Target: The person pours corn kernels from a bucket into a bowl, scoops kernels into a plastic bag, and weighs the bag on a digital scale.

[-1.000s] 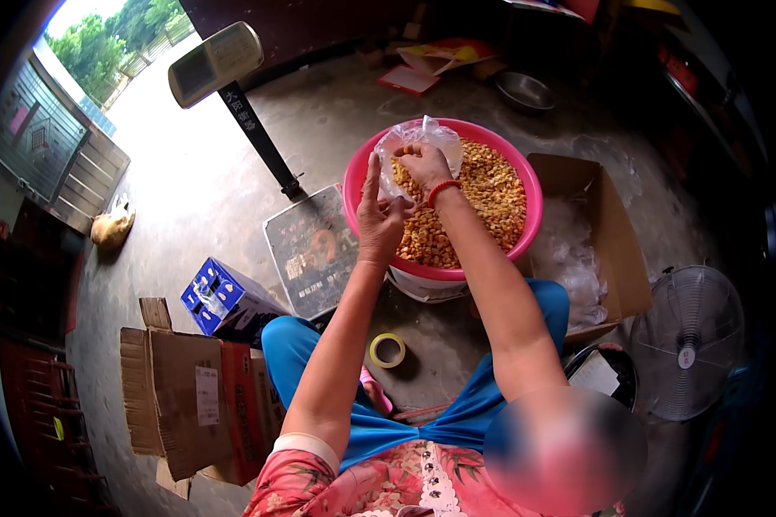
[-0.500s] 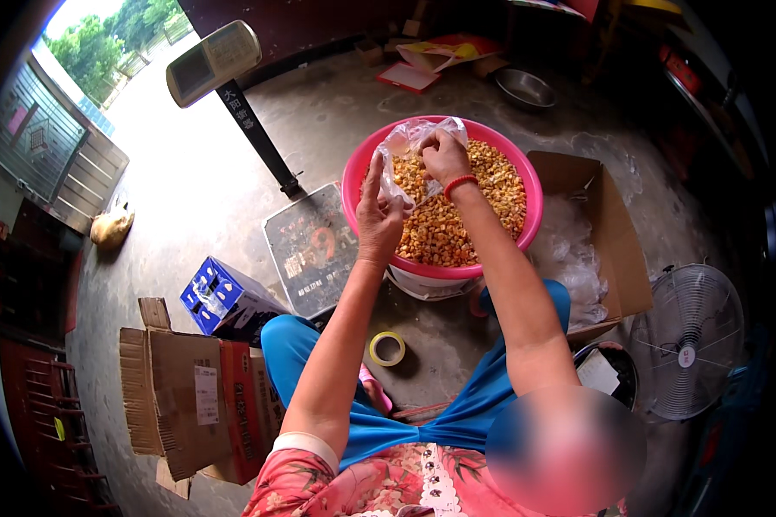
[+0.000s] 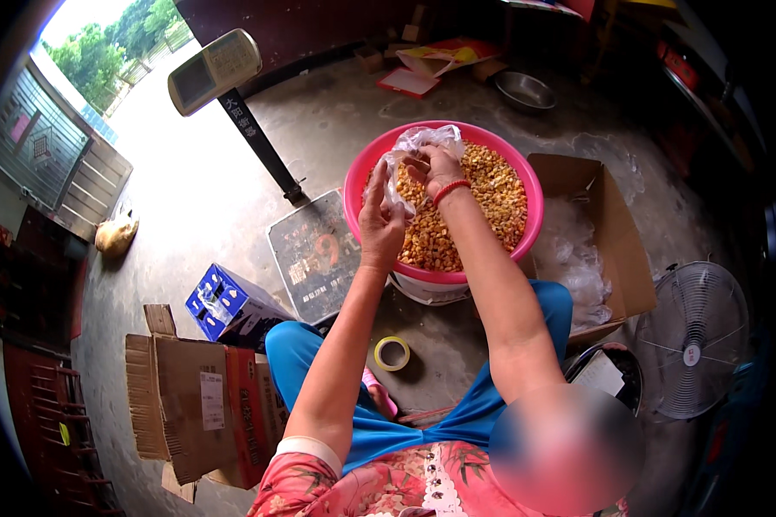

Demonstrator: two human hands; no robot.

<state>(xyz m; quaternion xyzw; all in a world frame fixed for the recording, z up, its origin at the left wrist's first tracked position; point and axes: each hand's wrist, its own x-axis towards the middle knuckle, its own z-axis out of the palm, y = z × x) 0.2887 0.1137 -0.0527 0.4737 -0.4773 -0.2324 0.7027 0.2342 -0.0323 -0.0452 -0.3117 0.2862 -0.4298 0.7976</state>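
Observation:
A pink basin [image 3: 528,194] full of yellow, maize-like pieces [image 3: 483,228] stands on a white container in front of me. A crumpled clear plastic bag [image 3: 440,136] lies open over its far left part. My left hand [image 3: 381,215] grips the bag's left edge, forefinger raised along it. My right hand [image 3: 436,171], with a red bracelet at the wrist, has curled fingers on the bag's upper part, just right of my left hand.
A platform scale [image 3: 306,237] stands left of the basin. Boxes [image 3: 237,306] [image 3: 185,388] lie lower left, tape [image 3: 391,353] between my legs. A carton of bags [image 3: 621,250], a fan [image 3: 694,345] and a steel bowl [image 3: 526,90] are rightward. A tan bundle [image 3: 116,237] sits by the doorway.
My right hand has moved right along the bag and dipped slightly since half a second ago. The bag looks more bunched between my hands. My left hand has stayed almost in place.

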